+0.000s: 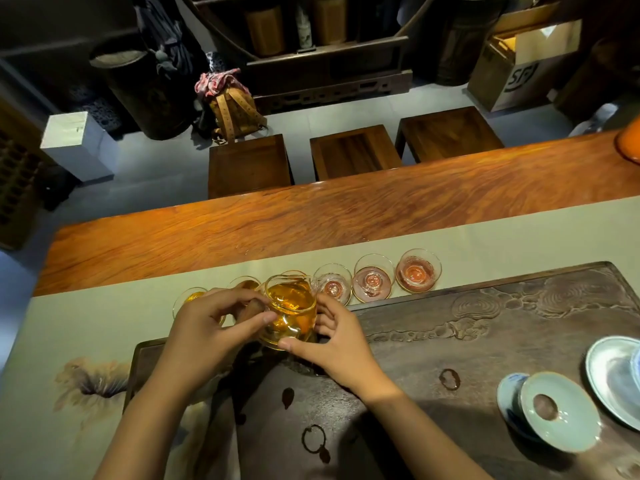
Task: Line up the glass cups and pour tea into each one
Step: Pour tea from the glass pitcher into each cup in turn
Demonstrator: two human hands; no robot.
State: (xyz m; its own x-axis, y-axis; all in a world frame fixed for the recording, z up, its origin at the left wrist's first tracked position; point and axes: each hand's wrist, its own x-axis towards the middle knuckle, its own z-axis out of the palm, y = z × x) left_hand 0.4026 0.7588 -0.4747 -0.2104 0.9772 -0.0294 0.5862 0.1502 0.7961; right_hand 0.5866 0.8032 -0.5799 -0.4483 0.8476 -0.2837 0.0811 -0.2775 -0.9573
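Note:
A glass pitcher [290, 308] of amber tea is held between both hands above the cup row. My left hand [211, 330] grips its left side with thumb and fingers. My right hand [332, 336] cups its right side and base. Several small glass cups stand in a line on the pale table runner [104, 323]. The leftmost cup [190, 297] and the cup beside it [245, 283] hold amber tea, both partly hidden by my left hand. Three cups on the right [333, 287] [373, 281] [417, 271] show no amber tea.
A dark carved tea tray [467, 341] lies under my hands, with wet ring marks. A porcelain lid on a blue-and-white bowl [554, 408] and a saucer [613, 375] sit at the right. Three wooden stools [353, 150] stand beyond the long wooden table [311, 220].

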